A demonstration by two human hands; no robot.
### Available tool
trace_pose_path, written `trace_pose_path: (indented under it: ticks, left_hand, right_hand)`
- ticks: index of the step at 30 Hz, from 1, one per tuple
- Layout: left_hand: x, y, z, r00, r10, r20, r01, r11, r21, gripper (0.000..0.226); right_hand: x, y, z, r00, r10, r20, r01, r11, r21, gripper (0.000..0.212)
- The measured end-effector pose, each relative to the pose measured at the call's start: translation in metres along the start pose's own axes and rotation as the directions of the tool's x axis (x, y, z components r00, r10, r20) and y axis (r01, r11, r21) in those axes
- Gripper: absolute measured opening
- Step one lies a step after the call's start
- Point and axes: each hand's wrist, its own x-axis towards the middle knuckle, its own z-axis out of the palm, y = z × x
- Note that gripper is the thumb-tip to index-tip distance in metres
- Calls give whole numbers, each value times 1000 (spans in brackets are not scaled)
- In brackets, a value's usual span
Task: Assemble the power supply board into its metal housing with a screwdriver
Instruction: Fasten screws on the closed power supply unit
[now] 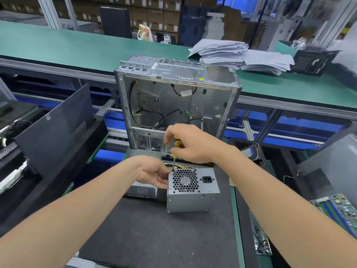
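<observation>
Power supply box (193, 198) stands on the black mat (154, 233), fan grille and socket face up. Its yellow and black wires (185, 166) come out at 12 o'clock.

Right hand (193, 146): closed round the yellow handle of the screwdriver (176, 144). The tool is close to upright, shaft pointing down, tip at the box's 10 o'clock corner.

Left hand (154, 176): fingers curled round that same corner of the box, thumb just beside the shaft tip. Cannot tell whether a screw sits under the tip.

Open computer case (173, 97) is at 12 o'clock from the box, upright, loose black cables inside. A dark side panel (56, 130) leans at 9 o'clock. A circuit board (340, 209) lies at 3 o'clock, well apart. A stack of papers (241, 55) rests on the green bench (58, 43), at 1 o'clock beyond the case.
</observation>
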Motion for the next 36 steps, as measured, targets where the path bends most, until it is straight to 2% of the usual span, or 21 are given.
trace_pose_path:
  ticks: [2, 3, 6, 8, 10, 13, 15, 17, 19, 21, 23, 25, 27, 29, 31, 33, 36]
  left_hand:
    - [1, 0, 1, 1000, 1, -14, -1, 1000, 3, 12]
    - [1, 0, 2, 1000, 3, -21, -3, 1000, 9, 12]
    - [2, -1, 4, 999, 10, -34, -10, 1000, 10, 12]
    - [3, -1, 4, 999, 9, -37, -8, 1000, 9, 12]
    - [2, -1, 3, 1000, 14, -27, -14, 1000, 8, 12]
    - [2, -1, 1, 1000, 19, -11, -19, 1000, 23, 11]
    - [3, -1, 0, 1000, 21, -7, -21, 999, 34, 12]
    - [4, -2, 1, 1000, 19, -1, -19, 999, 36, 13]
    - [4, -2, 1, 1000, 19, -2, -19, 999, 32, 13]
    - [3, -2, 1, 1000, 16, -4, -16, 1000, 26, 12]
    - [3, -2, 1, 1000, 16, -1, -16, 1000, 21, 11]
    - [2, -2, 0, 1000, 21, 6, -21, 1000, 19, 11]
    - [3, -3, -1, 1000, 27, 13, -27, 999, 29, 12]
    - [4, -3, -1, 999, 28, 16, -28, 999, 39, 12]
    - [6, -3, -2, 1000, 26, 18, -26, 998, 52, 13]
    - [7, -3, -2, 1000, 24, 20, -25, 997, 68, 14]
    - [7, -2, -1, 999, 29, 22, -30, 996, 80, 15]
  right_hand:
    - [-1, 0, -1, 998, -26, 50, 23, 998, 64, 12]
    - [-1, -1, 2, 1000, 12, 5, -12, 999, 41, 12]
    - [4, -2, 18, 968, 164, -190, -188, 976, -113, 34]
    - [5, 1, 19, 937, 244, -251, -278, 954, -112, 44]
    - [3, 4, 14, 960, 166, -224, -191, 977, -94, 40]
    - [-3, 0, 8, 997, -70, -44, 72, 996, 46, 9]
    - [-5, -1, 11, 992, -125, -1, 124, 983, 132, 12]
    - [-5, -1, 17, 994, -51, -97, 68, 981, 181, 11]
    - [-3, 0, 21, 972, 95, -213, -48, 976, 214, 26]
    - [-1, 0, 25, 933, 208, -295, -172, 975, 141, 42]
    - [0, 1, 26, 922, 198, -332, -183, 980, 76, 44]
    - [-2, 2, 23, 952, 76, -296, -71, 997, 26, 33]
    - [-3, 5, 15, 980, -84, -180, 86, 996, 4, 15]
    - [-4, 6, 8, 981, -189, -47, 192, 980, 56, 11]
    - [-4, 5, 5, 976, -210, 49, 204, 972, 114, 15]
    - [-2, 4, 5, 976, -199, 86, 188, 975, 122, 16]
    - [1, 4, 8, 997, -82, 15, 79, 989, 122, 13]
